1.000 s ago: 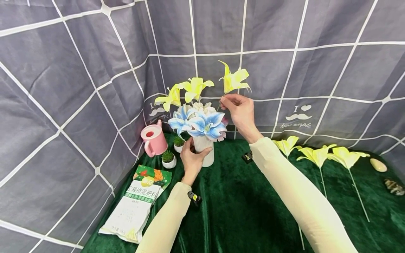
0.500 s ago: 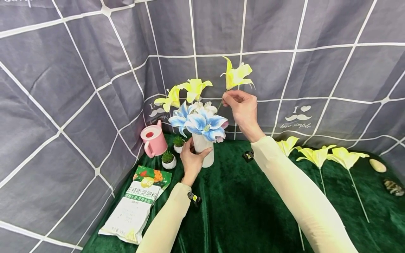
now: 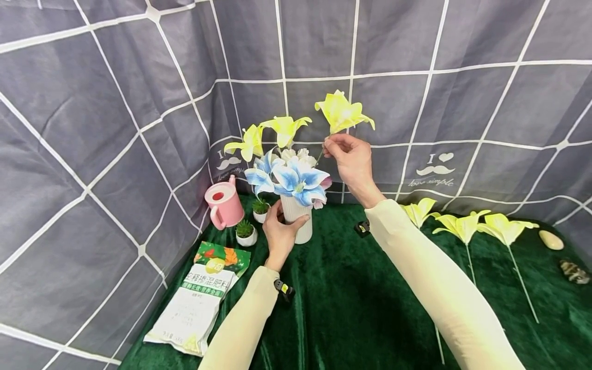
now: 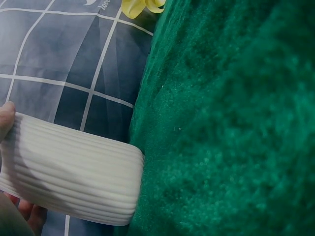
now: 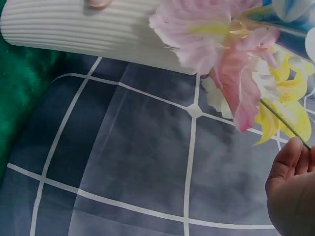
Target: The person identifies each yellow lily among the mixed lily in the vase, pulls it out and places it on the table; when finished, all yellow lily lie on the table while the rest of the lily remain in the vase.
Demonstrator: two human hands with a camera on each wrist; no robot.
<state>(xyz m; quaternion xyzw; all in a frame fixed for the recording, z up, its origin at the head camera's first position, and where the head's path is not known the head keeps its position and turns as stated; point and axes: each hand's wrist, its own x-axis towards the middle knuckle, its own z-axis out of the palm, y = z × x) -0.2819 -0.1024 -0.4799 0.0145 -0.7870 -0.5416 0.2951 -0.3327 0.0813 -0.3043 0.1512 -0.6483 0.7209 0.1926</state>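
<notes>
A white ribbed vase (image 3: pixel 302 234) stands upright on the green cloth, and my left hand (image 3: pixel 280 235) grips its side with the thumb across the front. Blue-and-white lilies (image 3: pixel 300 181), white blooms (image 3: pixel 296 155) and a pink flower (image 5: pixel 236 83) fill its mouth. Two yellow lilies (image 3: pixel 285 129) rise above them at the back left. My right hand (image 3: pixel 352 160) pinches the stem of another yellow lily (image 3: pixel 341 112) just under its bloom. That stem (image 5: pixel 283 120) slants down among the flowers at the vase's right; its lower end is hidden.
Left of the vase are a pink watering can (image 3: pixel 225 206), two small potted succulents (image 3: pixel 246 232) and a fertilizer bag (image 3: pixel 194 303). Three yellow lilies (image 3: pixel 506 229) lie at the right, near a pale stone (image 3: pixel 551 240) and a dark patterned stone (image 3: pixel 575 271).
The yellow lily in my right hand has turned its bloom. My right hand rose slightly, then came back down a little. My left hand has stayed on the vase.
</notes>
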